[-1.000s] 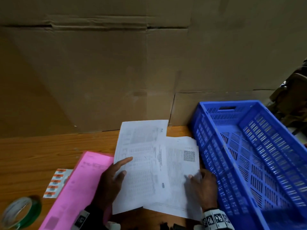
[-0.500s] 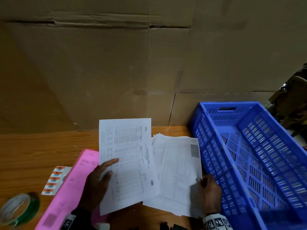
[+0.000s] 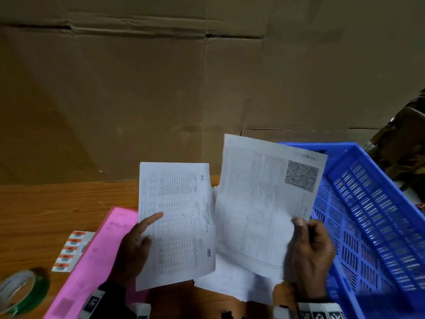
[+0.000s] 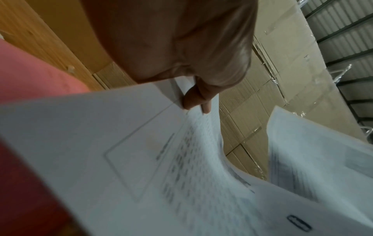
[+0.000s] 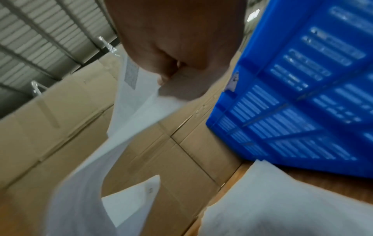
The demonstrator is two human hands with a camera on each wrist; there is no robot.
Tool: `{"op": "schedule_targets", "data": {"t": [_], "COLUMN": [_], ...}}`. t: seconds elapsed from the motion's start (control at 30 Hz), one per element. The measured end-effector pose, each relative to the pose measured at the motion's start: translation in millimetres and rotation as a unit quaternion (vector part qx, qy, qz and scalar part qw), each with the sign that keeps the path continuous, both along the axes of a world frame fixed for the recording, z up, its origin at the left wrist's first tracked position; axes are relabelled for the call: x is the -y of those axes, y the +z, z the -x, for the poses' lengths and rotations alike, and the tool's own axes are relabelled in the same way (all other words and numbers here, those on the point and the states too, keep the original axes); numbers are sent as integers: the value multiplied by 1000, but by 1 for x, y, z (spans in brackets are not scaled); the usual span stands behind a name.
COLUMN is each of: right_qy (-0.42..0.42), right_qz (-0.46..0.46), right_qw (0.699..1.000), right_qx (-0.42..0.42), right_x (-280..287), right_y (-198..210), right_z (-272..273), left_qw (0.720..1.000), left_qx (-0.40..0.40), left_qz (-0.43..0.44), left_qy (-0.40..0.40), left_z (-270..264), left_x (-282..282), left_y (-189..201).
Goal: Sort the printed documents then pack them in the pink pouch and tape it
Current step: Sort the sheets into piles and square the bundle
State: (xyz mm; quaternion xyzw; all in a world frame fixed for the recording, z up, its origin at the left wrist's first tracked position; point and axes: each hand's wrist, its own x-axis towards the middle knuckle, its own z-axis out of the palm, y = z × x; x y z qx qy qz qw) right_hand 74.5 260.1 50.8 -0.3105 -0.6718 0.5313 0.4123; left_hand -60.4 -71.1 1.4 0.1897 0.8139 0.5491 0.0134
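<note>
Head view: a person at a wooden table sorts printed sheets, one lifted in each hand. The left hand holds a table-filled sheet by its left edge — thumb lying across the printed face, the other fingers hidden behind the paper. The left wrist view shows fingers of this grip curled onto the sheet's edge. The right hand holds a second sheet bearing a square code block near its upper right corner; the grip pinches the lower right edge, thumb on the front. This sheet is raised and tilted, its top overlapping the near corner of the blue crate, which stands to the right.

Below and between the two raised sheets, the remaining stack of documents lies flat on the table. The pink pouch lies flat at left, partly under the left wrist. Just beside the pouch's left edge lies a strip of orange-and-white labels; a roll of green tape sits near the lower left corner. Cardboard boxes form the background — a wall behind the table.
</note>
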Motion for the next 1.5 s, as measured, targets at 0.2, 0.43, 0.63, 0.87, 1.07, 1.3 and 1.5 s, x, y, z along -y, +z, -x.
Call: {"op": "schedule_targets", "data": {"t": [0.2, 0.43, 0.63, 0.87, 1.07, 1.3, 1.5], "right_qy": [207, 254, 271, 248, 57, 46, 30], "right_qz": [65, 96, 65, 32, -45, -64, -148], "right_qw": [975, 961, 956, 943, 858, 919, 916], "right_qx": [39, 61, 88, 219, 509, 387, 371], "right_x": [19, 30, 54, 48, 14, -11, -16], "right_y": [-15, -13, -29, -84, -110, -117, -120], "right_z": [22, 40, 49, 46, 24, 17, 9], "left_qw": [998, 982, 978, 996, 968, 975, 984], "left_qx": [54, 156, 155, 57, -11, -68, -37], "left_qz": [22, -110, -136, 67, 221, 211, 174], "left_qy": [-34, 6, -19, 22, 119, -22, -3], "left_z": [-3, -15, -11, -11, -3, 7, 7], "left_x": [-26, -38, -15, -15, 19, 31, 19], "left_y": [10, 37, 8, 21, 20, 5, 8]}}
